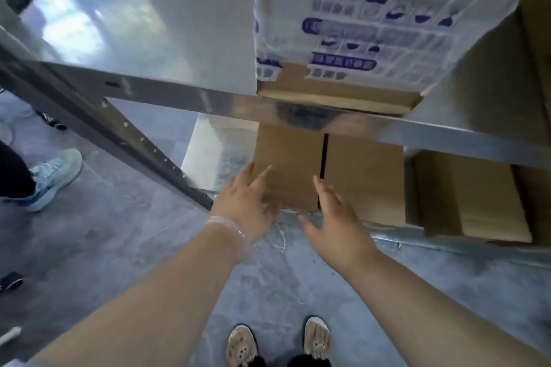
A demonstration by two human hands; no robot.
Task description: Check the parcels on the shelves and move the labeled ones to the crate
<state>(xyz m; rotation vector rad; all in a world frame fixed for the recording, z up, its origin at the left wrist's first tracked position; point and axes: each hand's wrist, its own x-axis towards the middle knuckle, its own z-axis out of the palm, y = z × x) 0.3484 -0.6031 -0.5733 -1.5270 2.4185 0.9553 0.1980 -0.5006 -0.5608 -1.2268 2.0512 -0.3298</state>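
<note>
A plain brown cardboard parcel (331,170) sits on the lower shelf, its top flaps meeting at a dark seam. My left hand (247,202) reaches with straight fingers to the parcel's near left corner and seems to touch it. Just before the parcel's front edge, near the seam, is my right hand (337,217), fingers spread and holding nothing. On the upper shelf, a second cardboard parcel (372,33) carries a large white label with blue print. No crate is in view.
A grey metal shelf beam (179,95) crosses the view above the lower parcel, and a slanted upright (143,140) stands to the left. More plain boxes (477,199) fill the lower shelf at right. Another person's shoe (50,179) is on the grey floor at left.
</note>
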